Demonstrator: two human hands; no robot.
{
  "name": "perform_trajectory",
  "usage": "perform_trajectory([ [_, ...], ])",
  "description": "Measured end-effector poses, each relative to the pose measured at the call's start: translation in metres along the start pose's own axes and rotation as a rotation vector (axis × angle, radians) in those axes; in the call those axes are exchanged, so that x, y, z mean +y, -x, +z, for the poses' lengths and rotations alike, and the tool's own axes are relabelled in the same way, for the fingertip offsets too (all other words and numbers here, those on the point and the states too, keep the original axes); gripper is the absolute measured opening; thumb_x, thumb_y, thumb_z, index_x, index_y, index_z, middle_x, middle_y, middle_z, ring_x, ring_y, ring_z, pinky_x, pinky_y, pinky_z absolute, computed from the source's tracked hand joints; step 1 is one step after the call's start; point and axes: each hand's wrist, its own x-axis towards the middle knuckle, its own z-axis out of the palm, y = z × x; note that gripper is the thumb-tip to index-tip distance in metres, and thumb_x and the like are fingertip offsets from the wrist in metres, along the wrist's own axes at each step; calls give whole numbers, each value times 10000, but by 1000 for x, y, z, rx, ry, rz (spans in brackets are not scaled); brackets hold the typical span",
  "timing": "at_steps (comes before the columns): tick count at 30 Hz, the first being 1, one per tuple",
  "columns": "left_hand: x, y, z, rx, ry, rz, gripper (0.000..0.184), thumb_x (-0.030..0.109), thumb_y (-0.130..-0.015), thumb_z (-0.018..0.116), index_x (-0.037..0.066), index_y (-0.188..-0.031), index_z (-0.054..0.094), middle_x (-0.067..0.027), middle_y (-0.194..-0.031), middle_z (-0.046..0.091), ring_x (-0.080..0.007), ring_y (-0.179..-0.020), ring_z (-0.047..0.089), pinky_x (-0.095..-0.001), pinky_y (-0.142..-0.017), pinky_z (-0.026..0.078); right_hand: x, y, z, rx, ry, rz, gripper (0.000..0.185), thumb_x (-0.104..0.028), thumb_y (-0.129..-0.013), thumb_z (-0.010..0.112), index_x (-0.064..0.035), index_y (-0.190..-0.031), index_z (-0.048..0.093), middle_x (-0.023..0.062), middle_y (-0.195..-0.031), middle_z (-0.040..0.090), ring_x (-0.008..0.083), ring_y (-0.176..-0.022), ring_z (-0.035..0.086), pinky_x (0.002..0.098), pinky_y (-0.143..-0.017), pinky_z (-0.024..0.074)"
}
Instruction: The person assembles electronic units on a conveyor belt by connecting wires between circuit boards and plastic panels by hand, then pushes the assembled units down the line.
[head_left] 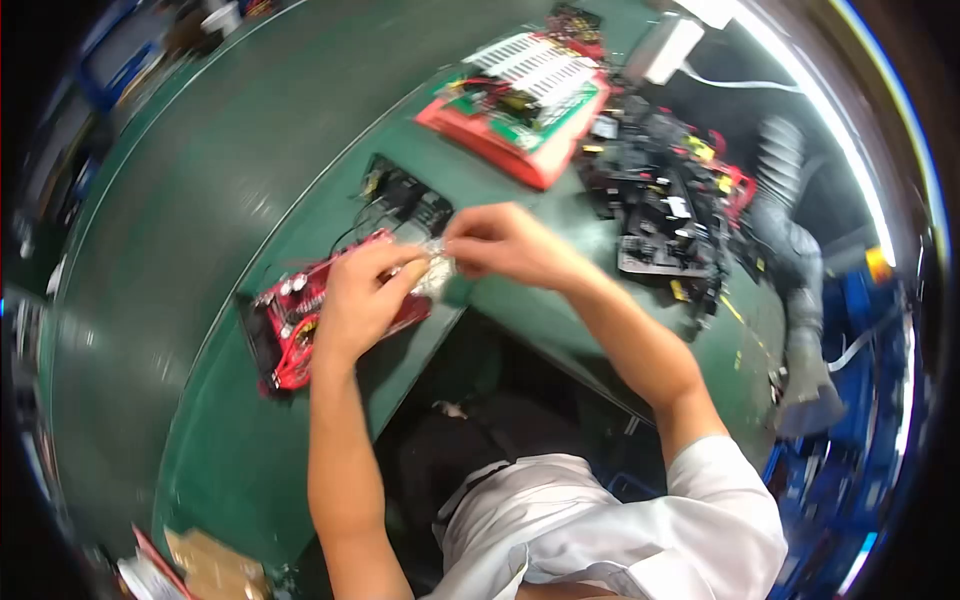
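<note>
My left hand (370,290) is closed above the red circuit board (300,295), its thumb and index finger pinched. Close to its right, my right hand (495,240) is also closed, fingertips pressed together. What either hand pinches is too small and blurred to name. Below the fingertips lies a pale, shiny bundle (435,275) at the board's right end. Behind the hands sits a black part (405,195) with thin dark wires running toward the red board. Red wires (293,362) curl at the board's near left.
A red tray (520,155) with a green board and white strips stands at the back. Black parts (665,195) are piled on the right, beside a grey flexible duct (790,230). Cardboard (215,565) lies at the lower left. The green table's (235,440) edge runs before my body.
</note>
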Motion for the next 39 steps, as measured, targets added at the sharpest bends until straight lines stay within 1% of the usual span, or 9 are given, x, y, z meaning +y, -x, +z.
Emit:
perform_trajectory([
  [4,-21,-11,16,151,8,383,211,120,-830,740,43,-1025,759,-109,-939,715,-248,-885,692,-361,-778,542,-10,4,-4,64,126,20,218,-231,-986,639,-20,-943,674,-22,-747,576,69,-682,532,240,-621,431],
  [8,-24,-3,20,236,-93,405,181,180,-809,736,60,-942,761,-129,-891,696,-329,-842,670,-406,-735,536,0,-4,6,128,-58,81,171,-230,-972,638,-67,-925,658,-61,-699,500,23,-611,445,195,-533,308],
  [15,-6,-4,17,178,-29,239,173,87,-845,748,31,-1008,760,-122,-912,711,-242,-832,683,-344,-758,540,17,-2,12,92,44,57,187,-213,-997,624,-36,-1026,676,-16,-788,603,76,-693,550,237,-611,444],
  [17,-4,-6,13,157,-106,226,163,59,-864,739,12,-1019,755,-132,-864,688,-243,-781,655,-336,-717,517,29,-8,22,79,-189,-25,175,-205,-984,641,-32,-1001,653,-17,-801,611,78,-731,571,263,-649,491],
  [21,4,-8,20,118,-208,128,177,27,-860,726,-2,-1034,738,-117,-874,648,-228,-742,623,-334,-676,494,69,-18,30,171,-72,-329,216,-222,-998,625,-7,-994,650,42,-778,622,106,-720,554,313,-653,486],
  [25,7,-5,17,116,-224,25,185,0,-844,727,-1,-1030,736,-102,-854,631,-206,-693,581,-326,-635,463,45,-12,28,227,10,-435,249,-236,-989,648,9,-955,675,128,-750,629,169,-686,580,356,-625,475],
  [27,1,-5,16,69,-271,45,170,-1,-859,717,-8,-1029,726,-82,-879,638,-146,-706,570,-282,-630,452,50,-14,28,186,-9,-375,223,-210,-977,642,8,-945,678,156,-763,639,230,-682,605,372,-627,476],
  [30,7,-5,22,88,-268,13,153,-7,-848,712,-9,-1000,724,-84,-866,637,-161,-699,571,-294,-630,449,52,-17,25,174,-41,-404,238,-222,-969,636,12,-940,671,191,-794,655,321,-707,633,407,-653,491],
  [39,0,-11,22,61,-273,-66,181,-19,-816,718,3,-995,733,-83,-878,651,-153,-680,569,-290,-591,442,60,-22,25,182,-49,-398,233,-211,-954,631,17,-905,634,192,-743,617,335,-654,603,426,-620,467],
])
